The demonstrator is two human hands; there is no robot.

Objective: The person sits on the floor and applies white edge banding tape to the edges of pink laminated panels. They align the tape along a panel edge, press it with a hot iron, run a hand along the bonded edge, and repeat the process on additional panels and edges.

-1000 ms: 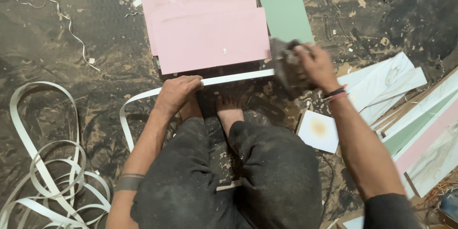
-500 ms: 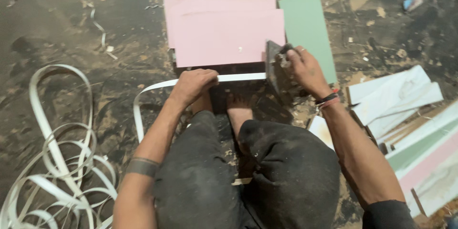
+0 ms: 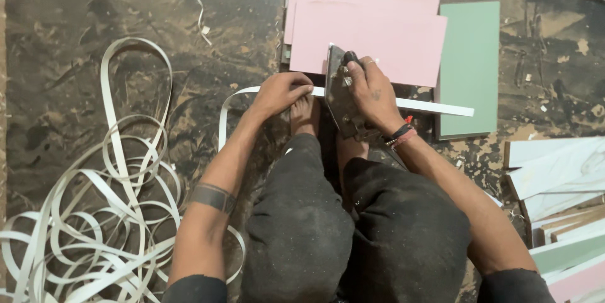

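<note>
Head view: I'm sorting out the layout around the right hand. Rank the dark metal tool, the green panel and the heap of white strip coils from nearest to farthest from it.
1. Dark metal tool: gripped under the right hand, on the pink panel's edge.
2. Green panel: flat on the floor, to the hand's right.
3. Heap of white strip coils: far left, beyond the left arm.

Workshop floor (image 3: pixel 94 38), dark and littered with shavings. Pink panels (image 3: pixel 365 32) and a green panel (image 3: pixel 469 63) lie at 12 o'clock; loose white edge-banding coils (image 3: pixel 94 215) at 8 o'clock; stacked offcuts (image 3: pixel 561 183) at 4 o'clock.
</note>
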